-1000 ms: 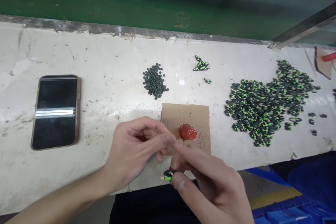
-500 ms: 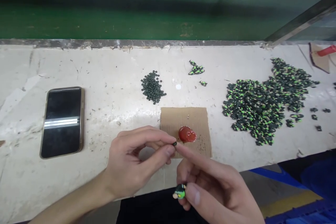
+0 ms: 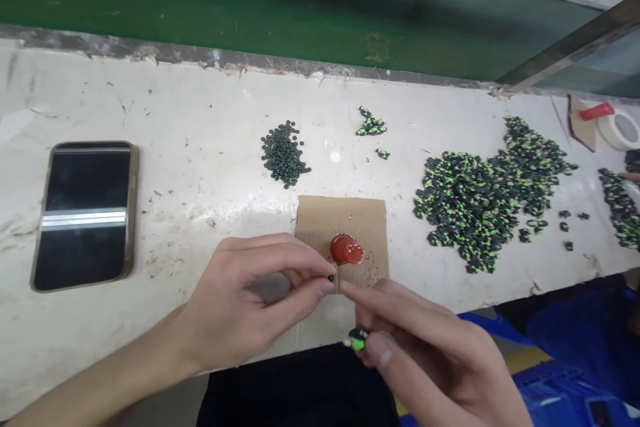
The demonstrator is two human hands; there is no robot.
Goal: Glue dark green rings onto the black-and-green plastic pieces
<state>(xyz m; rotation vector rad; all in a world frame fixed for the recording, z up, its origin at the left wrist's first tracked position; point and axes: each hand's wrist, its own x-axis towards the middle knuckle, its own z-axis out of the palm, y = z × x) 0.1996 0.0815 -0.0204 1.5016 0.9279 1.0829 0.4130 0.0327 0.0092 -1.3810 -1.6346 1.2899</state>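
Observation:
Between the thumb and forefinger of my left hand is pinched a tiny dark green disc, mostly covered by the fingertips. My right hand grips a small black and bright-green figure piece with its thumb against the curled fingers, and its forefinger points toward the left fingertips, a little apart from them. Just beyond both hands, a small red cup with a glossy surface rests tilted on a square of cardboard. A pile of dark green discs is farther back on the table.
A large heap of black and green pieces covers the table's right side, with several strays beside it. A few more pieces sit at the back. Left lies a phone. At far right are a tape roll and another red cup.
My right forefinger has drawn back slightly from the left fingertips, and the figure piece has shifted right and up. The view has turned right, showing the tape roll and more pieces at far right.

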